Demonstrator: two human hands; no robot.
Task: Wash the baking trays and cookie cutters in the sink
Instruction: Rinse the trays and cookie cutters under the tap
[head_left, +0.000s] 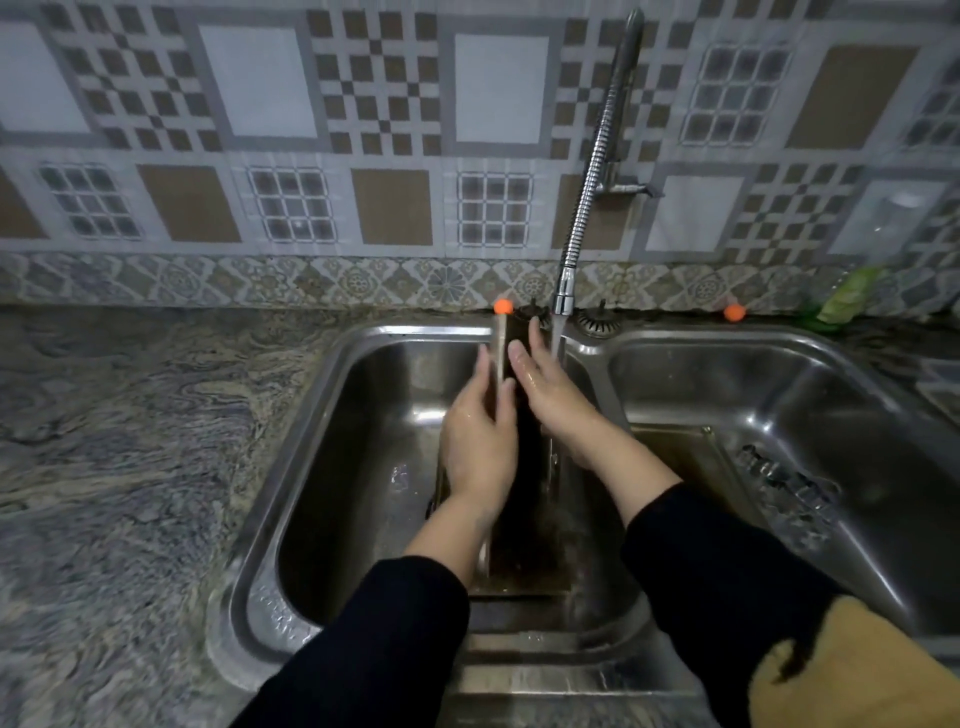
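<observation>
Both hands work on one dark rectangular metal baking tray, which stands on edge in the left basin of the double stainless steel sink, its long side running from the near rim toward the back rim. The left hand lies against the tray's left face with its fingers fairly straight and the thumb hooked over the top edge, so it grips the rim. The right hand rests on the tray's right side, fingers straight and pressed together, flat against the metal; both hands look wet. Black sleeves cover both forearms.

Water falls from the chrome flexible-hose tap, whose nozzle hangs just above the back rim between the two basins, and the stream lands just beside the right hand. A second brownish metal tray lies in the right basin near its left wall, with some small dark metal pieces beside it that are too blurred to identify. Two small orange round objects sit along the back rim of the sink. A green item stands at the far right corner of the speckled grey stone worktop. Patterned brown and white tiles cover the wall behind. A tan cloth shows at the lower right edge.
</observation>
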